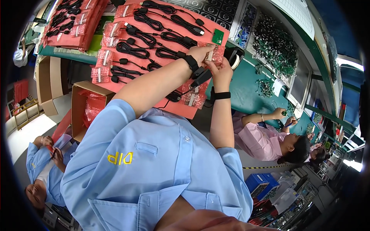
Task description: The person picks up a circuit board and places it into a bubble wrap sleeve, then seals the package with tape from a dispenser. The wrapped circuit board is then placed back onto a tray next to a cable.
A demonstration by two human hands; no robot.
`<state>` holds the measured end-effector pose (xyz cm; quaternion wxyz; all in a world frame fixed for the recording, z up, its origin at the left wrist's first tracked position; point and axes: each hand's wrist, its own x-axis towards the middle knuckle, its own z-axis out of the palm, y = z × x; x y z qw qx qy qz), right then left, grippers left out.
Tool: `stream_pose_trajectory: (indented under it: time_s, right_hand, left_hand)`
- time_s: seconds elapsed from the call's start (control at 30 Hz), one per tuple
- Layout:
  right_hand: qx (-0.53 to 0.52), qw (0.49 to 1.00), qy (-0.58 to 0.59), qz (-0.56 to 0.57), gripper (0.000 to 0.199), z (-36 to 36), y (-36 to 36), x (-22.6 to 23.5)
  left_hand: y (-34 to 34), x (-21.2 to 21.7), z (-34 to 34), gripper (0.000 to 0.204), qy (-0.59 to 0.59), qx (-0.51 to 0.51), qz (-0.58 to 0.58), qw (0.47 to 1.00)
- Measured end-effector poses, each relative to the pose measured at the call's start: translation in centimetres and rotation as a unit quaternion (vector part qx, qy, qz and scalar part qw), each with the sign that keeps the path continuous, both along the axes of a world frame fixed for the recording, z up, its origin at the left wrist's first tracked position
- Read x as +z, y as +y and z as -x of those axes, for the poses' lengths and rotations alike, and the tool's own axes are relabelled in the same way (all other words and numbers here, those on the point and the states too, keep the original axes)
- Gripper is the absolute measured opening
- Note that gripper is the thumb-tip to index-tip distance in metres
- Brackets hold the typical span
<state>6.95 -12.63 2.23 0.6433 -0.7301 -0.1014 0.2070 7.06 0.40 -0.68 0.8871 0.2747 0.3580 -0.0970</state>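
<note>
Both my hands are at the right edge of a red sheet [169, 104] with rows of black coiled cables [133, 50] on it. A small clear bubble-wrap packet [219, 54] with a pale strip is between my fingers. My left hand [199, 54] grips it from the left. My right hand [221, 72] pinches its lower edge, thumb and fingers together. What the packet holds cannot be made out. Just below my hands lies a black cable's thick block [201, 79]. A green circuit board [217, 36] sits just beyond the packet.
Beside my right hand stands a black tape dispenser [234, 56] with a pale roll. Loose green boards [273, 46] are heaped on the green bench [248, 82]. A cardboard box [79, 115] with red wrap is at left. A co-worker [262, 134] in pink works at right, another [44, 165] at left.
</note>
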Motion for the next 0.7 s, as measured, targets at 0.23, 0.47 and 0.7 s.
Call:
stream_pose_trajectory:
  time_s: [0.23,0.47,0.7]
  right_hand:
    - [0.054,0.898,-0.407,0.161,0.028,0.0,-0.5,3.5]
    - [0.177,0.856,-0.433,0.223,0.021,-1.9,-3.3,1.2]
    - [-0.005,0.881,-0.359,0.309,0.034,-4.9,-2.6,4.6]
  left_hand:
    - [-0.7,-0.9,0.5,0.026,-0.003,0.008,0.012,1.0]
    - [0.6,-0.1,5.2,0.033,-0.266,-0.172,-0.063,0.947]
    - [6.9,12.0,22.9,0.02,-0.26,0.124,-0.223,0.931]
